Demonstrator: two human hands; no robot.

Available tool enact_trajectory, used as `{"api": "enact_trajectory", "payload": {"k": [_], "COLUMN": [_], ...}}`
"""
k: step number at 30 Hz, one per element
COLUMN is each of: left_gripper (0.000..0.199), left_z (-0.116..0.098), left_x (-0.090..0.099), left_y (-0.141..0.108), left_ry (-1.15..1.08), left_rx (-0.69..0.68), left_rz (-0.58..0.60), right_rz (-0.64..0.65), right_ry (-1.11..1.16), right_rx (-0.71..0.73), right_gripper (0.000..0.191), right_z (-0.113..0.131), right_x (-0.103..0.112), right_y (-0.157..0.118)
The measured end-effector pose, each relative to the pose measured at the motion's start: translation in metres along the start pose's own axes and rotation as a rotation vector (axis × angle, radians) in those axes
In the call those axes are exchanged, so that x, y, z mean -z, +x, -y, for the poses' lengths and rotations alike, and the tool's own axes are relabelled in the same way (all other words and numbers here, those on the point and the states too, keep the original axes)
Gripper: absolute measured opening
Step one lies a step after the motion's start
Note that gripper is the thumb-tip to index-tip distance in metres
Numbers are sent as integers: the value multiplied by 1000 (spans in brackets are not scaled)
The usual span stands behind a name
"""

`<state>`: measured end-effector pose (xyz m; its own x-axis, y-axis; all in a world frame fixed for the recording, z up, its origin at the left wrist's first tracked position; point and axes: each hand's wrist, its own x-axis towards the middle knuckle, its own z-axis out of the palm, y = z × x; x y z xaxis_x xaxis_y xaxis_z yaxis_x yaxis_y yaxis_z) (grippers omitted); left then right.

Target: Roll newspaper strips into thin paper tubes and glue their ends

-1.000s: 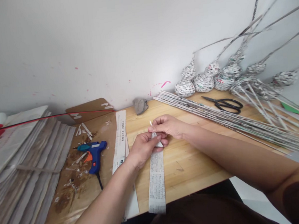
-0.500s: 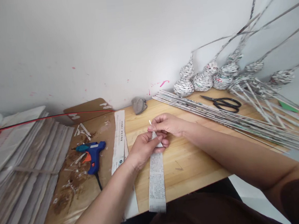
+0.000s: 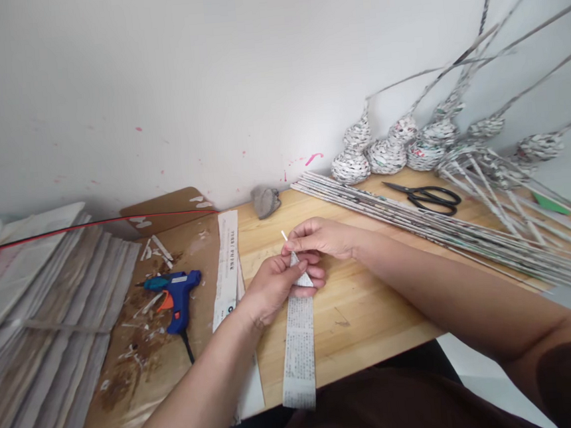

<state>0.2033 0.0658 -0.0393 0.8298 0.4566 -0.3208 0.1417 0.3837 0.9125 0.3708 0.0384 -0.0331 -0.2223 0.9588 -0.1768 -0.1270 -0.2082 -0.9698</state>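
Note:
A long strip of newspaper (image 3: 300, 349) hangs from my hands down over the table's front edge. Its upper end is folded to a narrow point, and a thin white tip sticks up above my fingers. My left hand (image 3: 277, 282) is closed on the folded part, with the thumb on top and the fingers underneath. My right hand (image 3: 320, 237) pinches the strip just below the white tip, close above the left fingers. Part of the fold is hidden behind the fingers.
Left are a blue glue gun (image 3: 178, 300) on stained cardboard (image 3: 131, 387) and a stack of newspaper (image 3: 39, 315). Paper strips (image 3: 227, 266) lie nearer. Right are rolled paper sticks (image 3: 406, 220), black scissors (image 3: 431, 198) and woven paper gourds (image 3: 388, 155). A grey lump (image 3: 265, 201) sits by the wall.
The white tip stands out slightly further above my fingers and leans more to the left. The strip's lower end has shifted a little left. Both hands stay in nearly the same place.

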Motion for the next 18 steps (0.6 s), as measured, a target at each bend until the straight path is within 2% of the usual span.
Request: {"api": "enact_trajectory", "payload": {"k": [10,12,15,18], "left_gripper": [36,36,35,35], "left_z": [0,1,1,2], "left_x": [-4,-2,0,-1], "left_y": [0,1,2,2], "left_ry": [28,3,-29,-21], "left_rx": [0,-3,-7,-19], "left_rz": [24,29,29,15], "right_rz": [-197,-158,-32,-64], "right_ry": [59,42,-15,-23], "right_rx": [-18,-12,-11,-12], "right_gripper": [34,31,34,32], "right_z": [-2,-1,-1,-3], "right_x": [-6,-5,0,2], "right_y": [1,1,1,1]}}
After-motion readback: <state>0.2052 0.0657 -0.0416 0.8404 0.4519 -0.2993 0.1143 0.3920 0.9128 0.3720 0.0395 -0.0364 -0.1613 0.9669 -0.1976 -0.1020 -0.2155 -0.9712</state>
